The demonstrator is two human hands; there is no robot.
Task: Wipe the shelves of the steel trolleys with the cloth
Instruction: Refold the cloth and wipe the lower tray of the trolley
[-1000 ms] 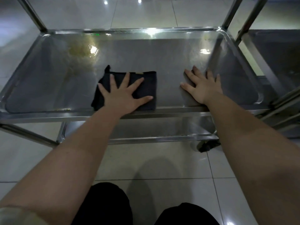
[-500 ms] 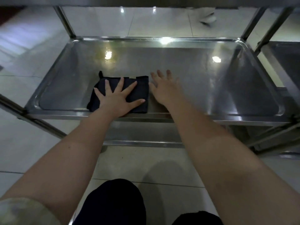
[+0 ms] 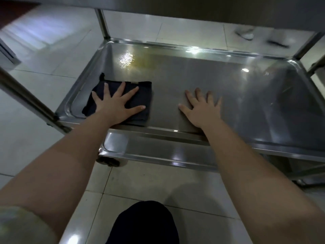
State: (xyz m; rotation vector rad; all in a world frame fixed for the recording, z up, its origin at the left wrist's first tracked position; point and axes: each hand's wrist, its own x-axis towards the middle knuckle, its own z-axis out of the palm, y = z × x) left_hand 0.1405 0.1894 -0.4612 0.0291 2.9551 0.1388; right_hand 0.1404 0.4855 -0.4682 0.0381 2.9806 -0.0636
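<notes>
Catering or service room (likely), steel trolley (image 3: 175, 47), glossy tiled floor (image 3: 140, 182)

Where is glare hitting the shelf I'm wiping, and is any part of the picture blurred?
Head view: the strongest glare patch lies on the shelf beyond the cloth, smaller glints along its far rim. Head view: the floor at top left and top right is smeared, while the left hand and right hand read sharp.
</notes>
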